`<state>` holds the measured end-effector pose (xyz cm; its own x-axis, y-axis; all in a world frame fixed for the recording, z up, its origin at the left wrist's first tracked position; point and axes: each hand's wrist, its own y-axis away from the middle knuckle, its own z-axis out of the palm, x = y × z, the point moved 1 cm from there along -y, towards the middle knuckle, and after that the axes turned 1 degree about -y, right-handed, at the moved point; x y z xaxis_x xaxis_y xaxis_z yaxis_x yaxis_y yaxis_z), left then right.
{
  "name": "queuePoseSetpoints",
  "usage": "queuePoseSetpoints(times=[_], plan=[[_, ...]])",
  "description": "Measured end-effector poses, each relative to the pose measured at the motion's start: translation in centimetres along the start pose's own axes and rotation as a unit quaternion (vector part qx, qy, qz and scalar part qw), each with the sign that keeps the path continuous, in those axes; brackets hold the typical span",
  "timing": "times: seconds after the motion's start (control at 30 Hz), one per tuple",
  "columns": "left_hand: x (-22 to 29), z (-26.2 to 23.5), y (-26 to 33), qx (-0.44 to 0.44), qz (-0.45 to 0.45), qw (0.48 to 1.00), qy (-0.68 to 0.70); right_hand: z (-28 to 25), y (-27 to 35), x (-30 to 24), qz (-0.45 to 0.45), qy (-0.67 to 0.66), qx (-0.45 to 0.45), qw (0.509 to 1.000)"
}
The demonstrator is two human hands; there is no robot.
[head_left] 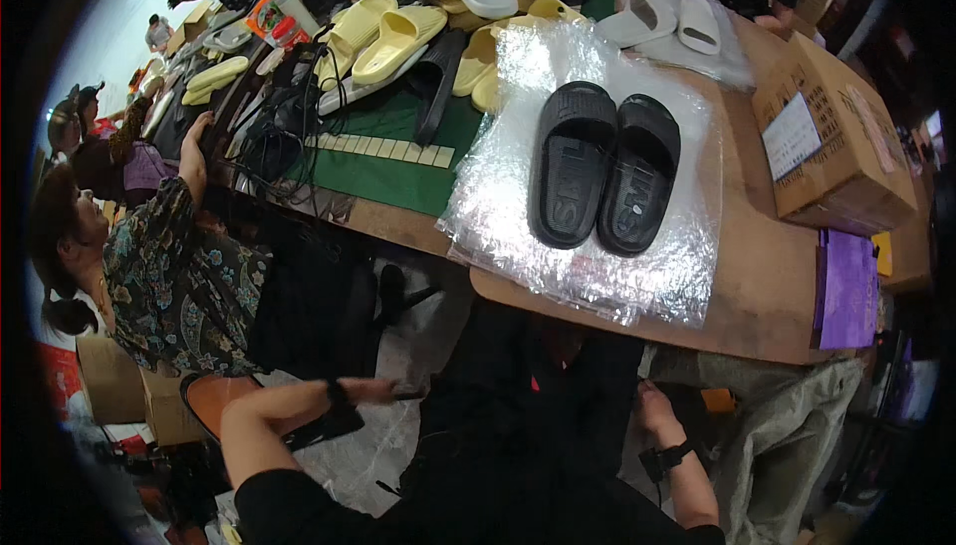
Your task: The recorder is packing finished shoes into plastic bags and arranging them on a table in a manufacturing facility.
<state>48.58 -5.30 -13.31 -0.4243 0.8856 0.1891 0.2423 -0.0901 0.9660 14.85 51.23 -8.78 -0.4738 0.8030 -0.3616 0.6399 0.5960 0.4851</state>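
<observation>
A pair of black slide sandals [573, 166] lies soles down on a stack of clear plastic bags [508, 256] at the table edge before me. Both my hands are down off the table, beside my lap. My left hand [370, 392], slightly blurred, is closed, with a thin dark thing [408, 396] sticking out past its fingers. I cannot make out what that is. My right hand [654, 408] rests against my dark clothing at the right thigh, below the table edge; its fingers are mostly hidden. Neither hand touches the sandals.
Yellow slides [398, 44] and other footwear crowd a green mat [383, 181] at the far left. White slides [700, 23] lie on plastic at the back. A cardboard box [832, 136] and purple packets [846, 291] stand right. A seated person [179, 266] is at my left.
</observation>
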Motion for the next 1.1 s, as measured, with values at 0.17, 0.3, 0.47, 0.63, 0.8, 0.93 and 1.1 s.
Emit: queuePoseSetpoints(times=[0.17, 0.3, 0.47, 0.63, 0.8, 0.93, 1.1], plan=[[16.0, -0.2, 16.8, -0.329, 0.047, 0.913, 0.237, -1.9, 3.7, -2.5, 0.005, 0.092, 0.095, 0.991], [13.9, 7.1, 15.4, -0.298, 0.161, 0.905, 0.259, -5.4, 3.7, -7.4, 0.004, 0.125, 0.087, 0.988], [10.0, 12.9, 13.0, -0.298, 0.180, 0.868, 0.355, -5.6, 1.3, -14.0, -0.140, 0.084, 0.057, 0.985], [10.8, 12.3, 15.0, -0.180, 0.109, 0.813, 0.543, 6.8, -8.7, -13.5, -0.215, 0.184, -0.146, 0.948], [0.8, 16.0, 15.1, -0.172, 0.162, 0.790, 0.566, 14.9, -13.9, -11.0, -0.153, 0.064, -0.151, 0.975], [0.9, 11.9, 13.7, -0.138, 0.202, 0.755, 0.608, 10.2, -15.8, -13.6, -0.242, 0.028, -0.190, 0.951], [6.2, 0.6, 9.7, -0.139, 0.272, 0.707, 0.638, 8.1, -19.3, -6.9, -0.302, -0.139, -0.383, 0.862]])
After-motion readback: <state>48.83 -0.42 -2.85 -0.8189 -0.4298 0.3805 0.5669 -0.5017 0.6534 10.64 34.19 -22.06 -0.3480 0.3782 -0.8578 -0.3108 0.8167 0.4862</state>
